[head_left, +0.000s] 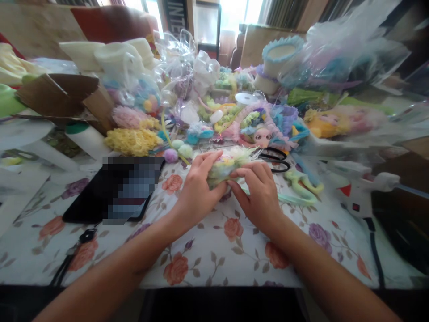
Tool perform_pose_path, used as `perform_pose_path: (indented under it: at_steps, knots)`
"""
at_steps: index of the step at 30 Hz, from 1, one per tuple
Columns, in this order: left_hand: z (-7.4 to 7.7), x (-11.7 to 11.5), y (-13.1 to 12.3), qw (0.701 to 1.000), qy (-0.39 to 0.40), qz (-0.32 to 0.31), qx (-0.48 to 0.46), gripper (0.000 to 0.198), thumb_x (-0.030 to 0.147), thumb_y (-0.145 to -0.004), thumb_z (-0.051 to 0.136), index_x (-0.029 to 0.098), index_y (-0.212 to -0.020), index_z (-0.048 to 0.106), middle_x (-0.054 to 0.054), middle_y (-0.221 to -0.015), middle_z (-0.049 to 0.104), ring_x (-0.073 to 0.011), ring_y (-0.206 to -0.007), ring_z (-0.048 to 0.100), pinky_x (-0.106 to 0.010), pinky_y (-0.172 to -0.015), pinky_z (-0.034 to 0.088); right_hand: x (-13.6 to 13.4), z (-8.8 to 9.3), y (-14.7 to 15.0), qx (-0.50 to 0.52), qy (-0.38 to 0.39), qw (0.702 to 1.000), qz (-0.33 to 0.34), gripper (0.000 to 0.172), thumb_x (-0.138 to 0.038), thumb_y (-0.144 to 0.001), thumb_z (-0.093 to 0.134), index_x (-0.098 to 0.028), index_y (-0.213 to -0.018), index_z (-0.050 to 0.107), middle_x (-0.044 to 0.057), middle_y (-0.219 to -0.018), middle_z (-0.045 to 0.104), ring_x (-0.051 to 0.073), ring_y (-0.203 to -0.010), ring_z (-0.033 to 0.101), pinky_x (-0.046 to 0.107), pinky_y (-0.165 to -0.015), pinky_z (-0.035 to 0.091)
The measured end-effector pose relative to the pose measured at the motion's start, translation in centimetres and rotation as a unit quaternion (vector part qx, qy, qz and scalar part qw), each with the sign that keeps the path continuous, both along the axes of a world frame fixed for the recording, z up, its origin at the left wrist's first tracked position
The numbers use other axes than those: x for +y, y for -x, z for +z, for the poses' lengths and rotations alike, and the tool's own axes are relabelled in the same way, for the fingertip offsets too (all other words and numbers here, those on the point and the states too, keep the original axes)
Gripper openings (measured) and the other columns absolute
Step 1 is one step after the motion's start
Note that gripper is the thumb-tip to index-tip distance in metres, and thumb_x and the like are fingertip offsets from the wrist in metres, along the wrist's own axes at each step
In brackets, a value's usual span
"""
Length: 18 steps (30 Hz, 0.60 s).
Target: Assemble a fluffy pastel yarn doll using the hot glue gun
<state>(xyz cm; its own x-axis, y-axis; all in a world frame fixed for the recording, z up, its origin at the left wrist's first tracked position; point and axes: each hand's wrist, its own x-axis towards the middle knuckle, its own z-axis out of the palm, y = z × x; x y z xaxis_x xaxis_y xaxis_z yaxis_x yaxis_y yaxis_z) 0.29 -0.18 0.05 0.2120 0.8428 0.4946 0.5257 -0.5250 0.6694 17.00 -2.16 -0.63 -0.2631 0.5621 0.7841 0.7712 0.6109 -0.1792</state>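
My left hand (201,183) is wrapped round the left side of a small fluffy craft piece (225,167) in pale green, yellow and pink, held just above the floral tablecloth (208,241). At its right side, my right hand (256,188) has bent fingers, with thumb and index finger pinching the lower edge. Right behind my right hand lie black-handled scissors (279,166). A pale green fuzzy strip (295,197) runs out to the right of that hand. Fine details of the craft piece are blurred.
A black tablet (89,192) with a blurred screen lies at left. A white glue gun (358,192) is at right. Pompoms (170,155), yellow yarn (134,141), a doll face (262,135), plastic bags and a cardboard box (63,100) crowd the back.
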Motion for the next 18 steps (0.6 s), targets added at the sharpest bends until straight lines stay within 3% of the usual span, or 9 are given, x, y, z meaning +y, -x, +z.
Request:
perform_pose_path:
  at_steps: [18]
  knots:
    - [-0.30,-0.10,-0.16,1.000,-0.013,-0.020,0.002,0.058,0.012,-0.080,0.065,0.016,-0.137,0.055,-0.014,-0.137,0.057,-0.0269,-0.130,0.055,-0.045,-0.112,0.045,-0.15,0.18,0.29,-0.045,0.000,0.999,0.009,0.013,-0.012,-0.096,0.053,-0.019,-0.086,0.056,0.008,-0.085,0.062,0.022,-0.081,0.049,0.036,-0.076,0.047]
